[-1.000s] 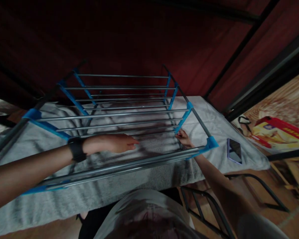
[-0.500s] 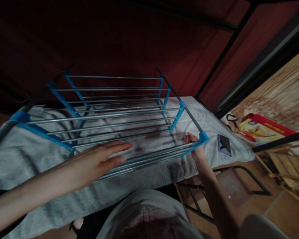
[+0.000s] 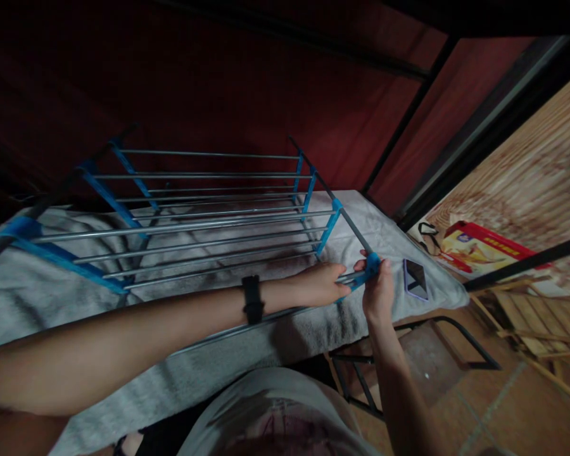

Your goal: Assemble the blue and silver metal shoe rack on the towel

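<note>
1. Standing on a grey towel (image 3: 285,335), the rack (image 3: 209,218) is a frame of grey metal rods carried in blue plastic side brackets, with dark end tubes. Its long axis runs left to right across the view; the rods lie parallel to that axis.
2. The near right corner carries a blue connector (image 3: 371,265). Both hands meet at this corner.
3. The right hand (image 3: 379,292) comes up from below, fingers curled about the connector and thumb on its near face: clamped on the corner piece.
4. The left hand (image 3: 323,283) reaches across the body from the left, forearm lying along the near rods, with a dark wristband (image 3: 253,299) on the wrist. Its fingers are bent round the ends of the near rods just beside the connector. It appears closed on the rods; the fingertips themselves are hidden behind the rods, so the grip cannot be fully confirmed.
5. Governing relation: the connector lies to the right of the left hand, along the rod axis, and directly above the right hand. The right hand is the nearer and already on it; the two hands are almost touching.
6. Surroundings: a phone (image 3: 415,278) lies on the towel just right of the rack, apart from it. A red box (image 3: 484,250) rests farther right. A dark metal frame (image 3: 408,361) stands on the floor below the towel's edge.
</note>
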{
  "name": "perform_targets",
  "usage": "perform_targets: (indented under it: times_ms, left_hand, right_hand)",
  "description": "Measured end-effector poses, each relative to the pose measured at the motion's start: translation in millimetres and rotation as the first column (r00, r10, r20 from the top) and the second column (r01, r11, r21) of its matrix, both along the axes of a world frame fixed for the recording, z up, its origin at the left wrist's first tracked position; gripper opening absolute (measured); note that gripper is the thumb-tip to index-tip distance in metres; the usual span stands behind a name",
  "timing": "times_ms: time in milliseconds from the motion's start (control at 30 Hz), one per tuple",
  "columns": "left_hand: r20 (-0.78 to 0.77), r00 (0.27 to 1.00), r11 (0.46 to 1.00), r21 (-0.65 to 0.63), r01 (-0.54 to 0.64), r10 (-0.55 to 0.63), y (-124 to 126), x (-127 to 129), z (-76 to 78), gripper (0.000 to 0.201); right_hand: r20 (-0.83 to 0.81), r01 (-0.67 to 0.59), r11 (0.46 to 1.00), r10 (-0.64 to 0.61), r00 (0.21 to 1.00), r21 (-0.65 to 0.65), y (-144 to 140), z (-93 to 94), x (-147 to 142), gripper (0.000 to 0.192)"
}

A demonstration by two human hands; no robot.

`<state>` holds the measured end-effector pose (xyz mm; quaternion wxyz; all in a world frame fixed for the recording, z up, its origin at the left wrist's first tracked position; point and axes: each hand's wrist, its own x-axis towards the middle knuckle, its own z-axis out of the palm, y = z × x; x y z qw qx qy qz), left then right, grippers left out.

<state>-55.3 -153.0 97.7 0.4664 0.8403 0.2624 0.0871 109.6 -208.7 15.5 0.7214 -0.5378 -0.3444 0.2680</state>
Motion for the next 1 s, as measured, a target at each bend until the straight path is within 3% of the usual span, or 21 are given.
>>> perform_targets:
  times_ms: [200,433,1000]
  left_hand:
    - [-0.014,0.993,0.989,-0.089,-0.118,0.117,-0.2,34.0,-17.7,0.022]
    - [0.034,0.994,0.994,0.013,-0.109,0.108,-1.0,28.8,-8.8,0.022]
    - [-0.004,0.995,0.992,0.081,-0.099,0.099,0.4,28.3,-11.9,0.029]
  right_hand:
    - [0.023,0.028,0.999,-0.028,0.999,-0.016,1.6,-4.5,-0.7,0.058]
    - [-0.052,0.026,1.000,-0.026,0.998,-0.010,1.4,-3.6,-4.1,0.053]
    - [-0.074,0.003,1.000,-0.004,0.997,-0.021,0.5,-4.5,-5.1,0.055]
